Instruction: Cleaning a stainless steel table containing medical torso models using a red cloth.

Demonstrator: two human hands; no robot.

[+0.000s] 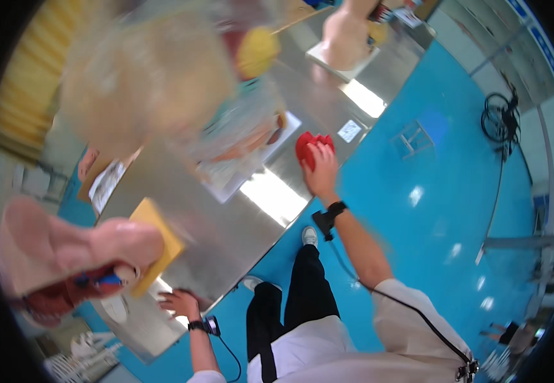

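My right hand (322, 167) grips a red lobed piece (307, 148), probably an anatomical model part, over the front edge of a steel-topped table (229, 234). My left hand (179, 304), fingers spread and holding nothing, is at the table's near left edge. Close to it stands a pink head-and-neck anatomical model (128, 239) on a yellow base (174, 244), its cut side showing red and blue parts. A large, blurred anatomical model (162, 81) fills the upper left. Under its right side, a white base board (281, 136) shows.
Another anatomical model (346, 40) stands on a white base at the table's far end. A small printed card (349, 131) lies near the edge. On the blue floor are a stool (418, 136) and a wheelchair (499, 115). A person (518, 335) is far off, lower right.
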